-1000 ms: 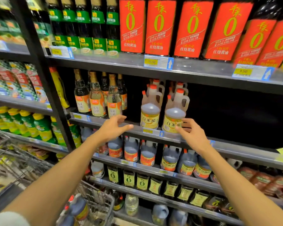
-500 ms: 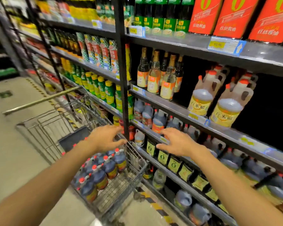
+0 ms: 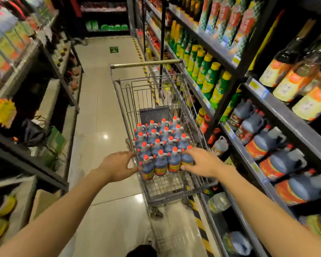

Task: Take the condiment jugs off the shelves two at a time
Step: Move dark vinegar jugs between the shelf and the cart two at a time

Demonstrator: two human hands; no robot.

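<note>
Head view shows a wire cart [image 3: 174, 184] in the aisle with many dark, red-capped jugs [image 3: 160, 143] standing in rows, packed from its far end toward the near end; a bare strip of the cart floor at the near edge is unfilled. More dark jugs on the shelf [image 3: 278, 164] stand to the right, so by my judgement a good share is done and several pairs remain. The left hand [image 3: 117, 166] reaches to the cart's near left corner, fingers loosely spread, gripping nothing. The right hand [image 3: 202, 162] lies against the nearest right jug, fingers relaxed; whether it truly holds that jug I cannot tell.
</note>
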